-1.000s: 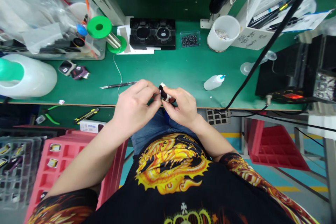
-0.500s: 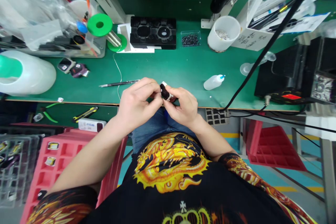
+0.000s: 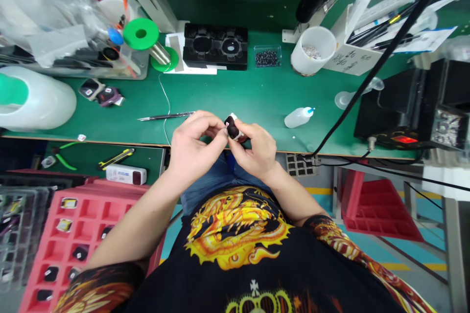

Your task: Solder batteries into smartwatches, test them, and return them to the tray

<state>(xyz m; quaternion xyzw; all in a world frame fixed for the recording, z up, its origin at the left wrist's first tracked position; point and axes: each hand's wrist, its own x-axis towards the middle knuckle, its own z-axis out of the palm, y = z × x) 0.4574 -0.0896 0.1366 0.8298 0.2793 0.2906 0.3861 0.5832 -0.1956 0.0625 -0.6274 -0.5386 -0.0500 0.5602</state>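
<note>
While the right hand point(image 3: 256, 149) grasps a small watch-like device point(image 3: 232, 129) between thumb and fingers, the left hand point(image 3: 197, 142) has its thumb and forefinger brought together at the device's left side, by a small white label point(image 3: 227, 125); whether those fingertips grip the label or only touch it, I cannot tell. At the centre of the frame, the device has its dark face showing and is near the front edge of the green bench point(image 3: 220, 92), which runs across the middle of the frame. Bench top stretches from the hands up to a black two-socket tray point(image 3: 216, 46) and a clear box of small dark parts point(image 3: 267, 56), both at upper centre, and rightward to a squeeze bottle point(image 3: 297, 118), well apart from the right hand. Room is tighter on the left: tweezers point(image 3: 156, 117) reach close to the left hand, crossing a thin wire point(image 3: 165, 93) below a green spool point(image 3: 151, 38). At lower left, a red compartment tray point(image 3: 75, 215) extends beneath the left forearm.
</note>
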